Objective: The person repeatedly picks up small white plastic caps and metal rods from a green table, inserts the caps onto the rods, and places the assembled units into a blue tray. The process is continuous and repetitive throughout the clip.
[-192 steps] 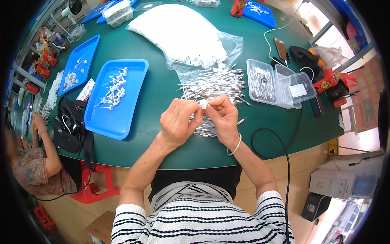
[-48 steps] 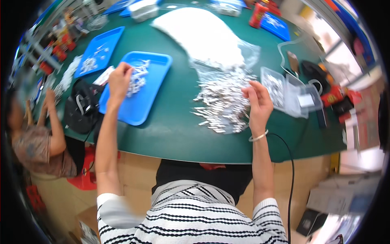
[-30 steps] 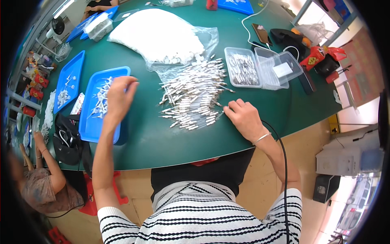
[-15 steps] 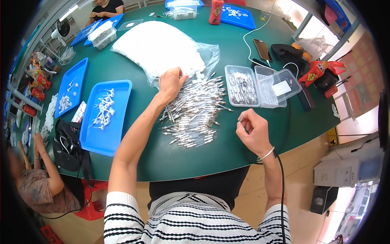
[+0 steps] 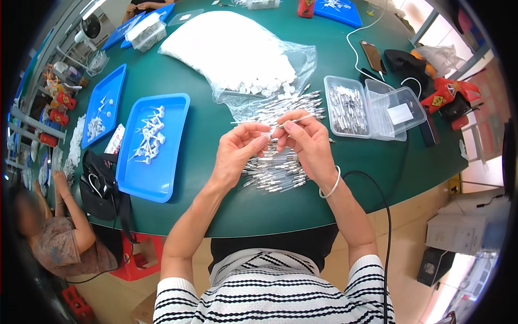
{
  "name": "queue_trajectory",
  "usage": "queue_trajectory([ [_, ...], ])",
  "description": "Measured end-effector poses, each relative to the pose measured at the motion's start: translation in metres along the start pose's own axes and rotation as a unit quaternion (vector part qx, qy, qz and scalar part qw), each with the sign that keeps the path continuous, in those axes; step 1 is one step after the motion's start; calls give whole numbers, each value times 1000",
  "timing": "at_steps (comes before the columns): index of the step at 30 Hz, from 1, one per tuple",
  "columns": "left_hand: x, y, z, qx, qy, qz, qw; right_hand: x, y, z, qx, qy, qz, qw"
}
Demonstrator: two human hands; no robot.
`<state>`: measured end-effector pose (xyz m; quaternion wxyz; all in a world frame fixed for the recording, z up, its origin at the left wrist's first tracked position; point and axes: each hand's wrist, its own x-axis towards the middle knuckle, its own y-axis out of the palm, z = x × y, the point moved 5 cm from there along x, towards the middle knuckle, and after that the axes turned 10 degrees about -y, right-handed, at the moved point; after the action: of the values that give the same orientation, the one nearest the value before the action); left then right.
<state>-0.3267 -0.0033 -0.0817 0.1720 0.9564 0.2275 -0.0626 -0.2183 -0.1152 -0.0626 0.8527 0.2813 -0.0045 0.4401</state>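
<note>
Both hands meet over a pile of slender white-and-metal rods (image 5: 276,173) on the green table. My right hand (image 5: 312,146) pinches a thin rod (image 5: 297,120) between thumb and fingertips. In the fingertips of my left hand (image 5: 237,154) is a small white piece (image 5: 271,137), close to the right fingertips; its exact shape is partly hidden. Beyond the pile lies a large clear plastic bag of small white caps (image 5: 232,51), its mouth toward the rods. Right of the pile, a clear plastic box (image 5: 348,108) holds more such rods.
At left, a blue tray (image 5: 156,186) carries several assembled white pieces, with another blue tray (image 5: 110,86) behind it. A black bag (image 5: 100,186) hangs near the edge beside a seated person (image 5: 65,237). A phone (image 5: 372,56) and cables lie far right.
My left hand has come back from the bag's mouth toward me. My right hand has moved left and up, and both fingertips now meet over the rods. The whole view has shifted slightly.
</note>
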Motion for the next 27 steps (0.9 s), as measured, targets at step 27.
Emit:
queue_trajectory([
  [27, -5, 2, 1, -96, -79, 21, 992, -13, -1, 3, -106, -128, -23, 986],
])
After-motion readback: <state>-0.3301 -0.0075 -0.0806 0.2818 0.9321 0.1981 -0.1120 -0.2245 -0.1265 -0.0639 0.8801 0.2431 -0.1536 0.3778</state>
